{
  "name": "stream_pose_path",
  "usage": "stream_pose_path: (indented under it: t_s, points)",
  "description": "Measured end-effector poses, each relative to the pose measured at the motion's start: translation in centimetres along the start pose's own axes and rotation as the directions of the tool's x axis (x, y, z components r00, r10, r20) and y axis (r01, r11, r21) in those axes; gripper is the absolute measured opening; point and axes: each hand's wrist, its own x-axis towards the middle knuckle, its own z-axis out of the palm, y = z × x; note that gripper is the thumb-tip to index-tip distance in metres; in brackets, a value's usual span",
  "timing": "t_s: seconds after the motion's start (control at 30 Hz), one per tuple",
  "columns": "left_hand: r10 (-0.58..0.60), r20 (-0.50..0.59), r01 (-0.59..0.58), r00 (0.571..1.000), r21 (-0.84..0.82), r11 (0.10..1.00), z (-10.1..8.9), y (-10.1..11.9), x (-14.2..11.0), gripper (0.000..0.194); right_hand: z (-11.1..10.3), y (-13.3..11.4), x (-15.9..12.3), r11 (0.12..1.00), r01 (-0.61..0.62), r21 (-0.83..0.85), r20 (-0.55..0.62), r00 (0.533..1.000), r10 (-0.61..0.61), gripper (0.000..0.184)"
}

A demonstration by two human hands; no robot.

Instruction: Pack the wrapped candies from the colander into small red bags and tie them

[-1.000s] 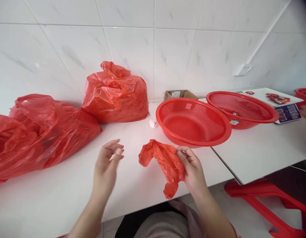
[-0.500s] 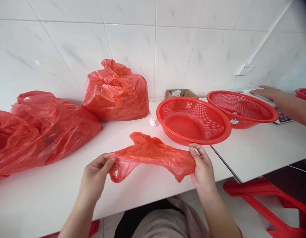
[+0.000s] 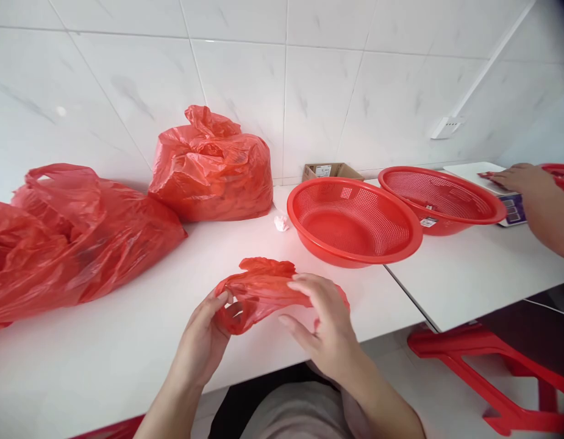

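I hold a small, empty red plastic bag (image 3: 258, 289) just above the front of the white table (image 3: 126, 341). My left hand (image 3: 208, 332) pinches the bag's left end with its fingers closed on the plastic. My right hand (image 3: 321, 326) grips the right part from above, fingers curled over it. The bag is bunched up between the two hands. A red perforated basket (image 3: 355, 222) stands empty just behind my right hand.
Two stuffed red plastic bags lie on the table, one at the far left (image 3: 66, 238) and one by the wall (image 3: 213, 167). A second red basket (image 3: 441, 198), a cardboard box (image 3: 331, 171) and a scale (image 3: 513, 210) stand further right, where another person's hand (image 3: 522, 180) reaches. Red stool (image 3: 487, 378) below.
The bag was stretched out wide between my hands; now my hands have come together and the bag is bunched up. The other person's hand has shifted on the scale.
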Motion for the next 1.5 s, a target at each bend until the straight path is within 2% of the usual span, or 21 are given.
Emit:
stream_pose_path:
  t_s: [0.1,0.2,0.3,0.37,0.43,0.5,0.57,0.6,0.67,0.73,0.8,0.87,0.97,1.07,1.13,1.17,1.23,1.3,1.4,1.43,1.5]
  points:
    - [0.002,0.012,-0.002,1.0,-0.024,1.0,0.5,-0.1,-0.1,0.017,1.7,0.1,0.7,0.998,-0.02,-0.056,0.072,0.997,0.024,0.023]
    - [-0.078,-0.086,0.071,0.993,-0.075,0.995,0.6,0.0,-0.1,0.016,2.5,1.4,0.7,0.998,-0.047,-0.052,0.091,0.995,0.051,0.012]
    - [-0.136,-0.107,0.134,0.985,-0.027,0.991,0.6,0.5,-0.3,0.019,2.2,2.6,0.3,0.992,-0.124,0.031,0.028,0.992,0.123,0.012]
    - [-0.118,-0.03,0.12,0.993,0.078,0.99,0.4,1.1,-0.5,0.023,1.6,3.5,0.3,0.969,-0.225,0.105,-0.039,0.972,0.23,0.01]
    - [-0.114,0.116,0.081,0.987,0.263,0.961,-0.2,2.0,-0.7,0.025,0.7,4.6,0.5,0.941,-0.302,0.155,-0.071,0.946,0.315,0.011]
    - [-0.142,0.279,-0.022,0.95,0.511,0.859,-1.0,2.9,-0.7,0.02,-0.4,5.5,0.9,0.928,-0.344,0.147,-0.039,0.935,0.352,0.013]
    - [-0.164,0.385,-0.186,0.908,0.722,0.666,-1.8,3.6,-0.6,0.005,-1.8,5.8,1.3,0.931,-0.36,0.058,0.067,0.932,0.356,0.014]
    - [-0.168,0.403,-0.253,0.9,0.795,0.552,-2.0,3.9,-0.5,0.009,-2.5,5.5,1.5,0.937,-0.349,0.0,0.119,0.93,0.347,0.015]
    - [-0.138,0.369,-0.304,0.919,0.888,0.344,-2.2,3.9,-0.4,0.022,-3.7,3.9,1.7,0.96,-0.268,-0.076,0.139,0.951,0.276,0.015]
    - [-0.088,0.321,-0.293,0.943,0.926,0.24,-1.8,3.4,-0.3,0.032,-4.1,1.3,1.6,0.989,-0.141,-0.038,0.082,0.986,0.144,0.012]
    - [-0.034,0.34,-0.318,0.94,0.908,0.273,-0.9,2.7,-0.5,0.039,-3.4,-1.2,1.4,0.997,-0.019,0.078,0.106,0.994,0.011,0.008]
    - [-0.016,0.384,-0.347,0.923,0.852,0.392,0.0,2.1,-0.9,0.04,-1.5,-2.6,1.3,0.991,0.028,0.135,0.247,0.967,-0.061,0.011]
    - [-0.106,0.374,-0.226,0.921,0.737,0.637,0.7,2.3,-1.4,0.045,1.7,-1.9,1.5,0.998,0.021,-0.057,0.415,0.91,0.004,0.018]
    - [-0.126,0.308,-0.09,0.943,0.6,0.795,-0.4,4.3,-1.4,0.061,2.2,0.4,1.8,0.968,0.098,-0.231,0.611,0.789,0.066,0.019]
    - [-0.024,0.216,-0.111,0.976,0.592,0.798,-1.9,6.2,-1.0,0.068,0.6,1.5,2.2,0.946,0.157,-0.282,0.714,0.693,0.099,0.025]
    - [0.042,0.183,-0.149,0.982,0.625,0.766,-2.8,7.1,-0.7,0.066,-0.5,1.8,2.4,0.938,0.16,-0.308,0.741,0.659,0.131,0.029]
    - [0.108,0.216,-0.234,0.97,0.733,0.638,-4.1,8.3,-0.4,0.042,-3.0,2.1,2.8,0.924,0.138,-0.356,0.765,0.61,0.203,0.032]
    - [0.013,0.344,-0.309,0.939,0.827,0.469,-4.5,8.5,-0.3,0.017,-4.9,1.9,3.2,0.91,0.136,-0.391,0.777,0.579,0.247,0.026]
    - [-0.236,0.444,-0.407,0.865,0.893,0.19,-3.5,7.2,-0.5,0.027,-5.7,1.6,3.4,0.895,0.172,-0.411,0.776,0.581,0.245,0.024]
    - [-0.264,0.439,-0.435,0.859,0.897,0.077,-3.0,6.7,-0.5,0.028,-5.6,1.5,3.3,0.896,0.178,-0.408,0.779,0.58,0.24,0.027]
    - [-0.194,0.397,-0.429,0.897,0.887,-0.169,-2.2,5.8,-0.1,0.033,-5.2,1.2,2.8,0.901,0.174,-0.399,0.797,0.551,0.246,0.034]
